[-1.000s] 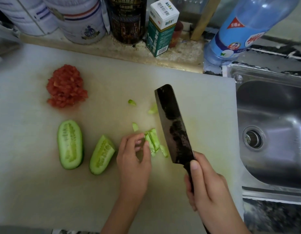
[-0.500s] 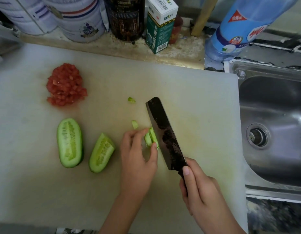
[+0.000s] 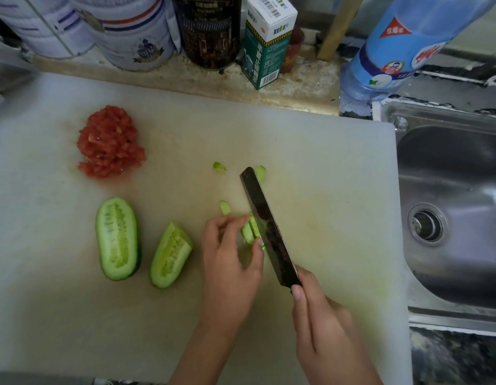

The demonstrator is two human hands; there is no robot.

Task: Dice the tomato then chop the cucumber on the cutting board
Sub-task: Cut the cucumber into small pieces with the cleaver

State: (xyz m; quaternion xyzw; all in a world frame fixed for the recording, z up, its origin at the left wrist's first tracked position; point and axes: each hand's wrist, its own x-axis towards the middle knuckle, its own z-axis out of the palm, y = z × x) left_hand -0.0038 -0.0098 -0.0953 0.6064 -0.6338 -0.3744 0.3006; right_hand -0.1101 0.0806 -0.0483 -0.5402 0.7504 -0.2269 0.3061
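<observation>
A heap of diced tomato [image 3: 109, 143] lies at the back left of the white cutting board [image 3: 324, 168]. A cucumber half [image 3: 117, 238] and a shorter cucumber piece [image 3: 170, 255] lie cut side up at the left. My left hand [image 3: 230, 259] pinches several thin cucumber strips [image 3: 249, 232] between curled fingertips and thumb. My right hand [image 3: 324, 326] grips the handle of a dark cleaver [image 3: 266, 229], whose blade stands edge down against the strips, right beside my left fingertips. Small cucumber bits [image 3: 219, 167] lie loose behind the blade.
Tins [image 3: 135, 31], a dark jar [image 3: 210, 31], a green and white carton [image 3: 266, 43] and a blue plastic bottle [image 3: 399, 45] line the ledge behind the board. A steel sink [image 3: 452, 212] adjoins the board's right edge.
The cleaver came down and left from a raised, tilted position until its edge met the cucumber strips. My left hand closed its fingertips on the strips and stays there.
</observation>
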